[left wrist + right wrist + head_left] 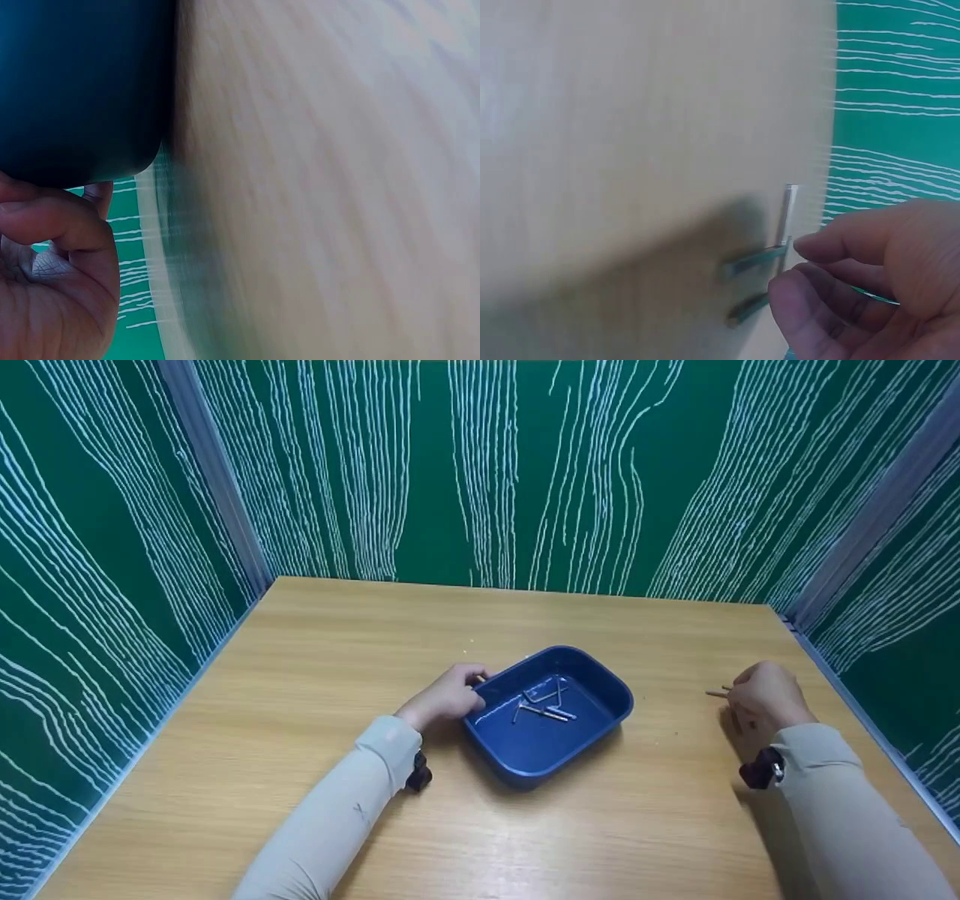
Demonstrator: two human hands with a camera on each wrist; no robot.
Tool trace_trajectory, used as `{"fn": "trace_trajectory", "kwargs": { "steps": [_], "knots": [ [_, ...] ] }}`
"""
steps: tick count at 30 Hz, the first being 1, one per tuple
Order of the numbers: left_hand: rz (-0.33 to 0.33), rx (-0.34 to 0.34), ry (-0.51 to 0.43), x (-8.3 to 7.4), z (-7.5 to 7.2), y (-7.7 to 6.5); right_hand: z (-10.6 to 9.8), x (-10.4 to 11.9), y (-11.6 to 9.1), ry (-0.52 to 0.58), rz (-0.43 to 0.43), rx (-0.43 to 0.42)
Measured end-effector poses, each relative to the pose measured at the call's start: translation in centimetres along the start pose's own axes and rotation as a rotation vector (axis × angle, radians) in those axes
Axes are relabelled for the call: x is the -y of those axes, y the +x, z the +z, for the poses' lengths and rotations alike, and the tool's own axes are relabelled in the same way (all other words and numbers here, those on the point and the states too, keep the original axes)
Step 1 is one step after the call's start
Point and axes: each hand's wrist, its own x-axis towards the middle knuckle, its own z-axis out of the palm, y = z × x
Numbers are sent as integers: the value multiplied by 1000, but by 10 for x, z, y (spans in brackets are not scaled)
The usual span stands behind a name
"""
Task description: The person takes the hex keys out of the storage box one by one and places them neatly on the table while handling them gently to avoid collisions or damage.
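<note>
A deep blue plastic tray [525, 761] stands on the wooden table, turned at an angle. Several L-shaped metal hex keys [544, 712] lie crossed on its floor. My left hand [450, 694] holds the tray at its left side, fingers curled at the rim; the left wrist view shows fingers against the tray's outer wall [90, 82]. Far to the right, my right hand [769, 694] is low over the table with its fingers curled, pinching more hex keys [786, 214]. Their ends poke out left of it in the head view, and its fingertips [806, 246] partly cover them.
The light wooden table [360, 622] is bounded by green walls [427, 472] with wavy white lines. Grey corner posts [217, 472] rise at both back corners. Small dark specks dot the tabletop between the tray and my right hand.
</note>
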Motion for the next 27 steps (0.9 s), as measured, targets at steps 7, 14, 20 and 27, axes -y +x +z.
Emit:
{"fn": "trace_trajectory", "kwargs": {
  "steps": [7,14,20,27],
  "knots": [
    [-5,0,-23,-1,0,-2,-7,11,-5,-22,-15,-30],
    [-27,1,-17,-2,0,-2,-6,18,-8,-25,-55,-82],
    [-25,6,-7,-1,0,-2,-1,24,-8,-19,-122,-106],
    [-18,9,2,-1,0,-1,4,32,-7,-22,-220,-154]
  ]
}}
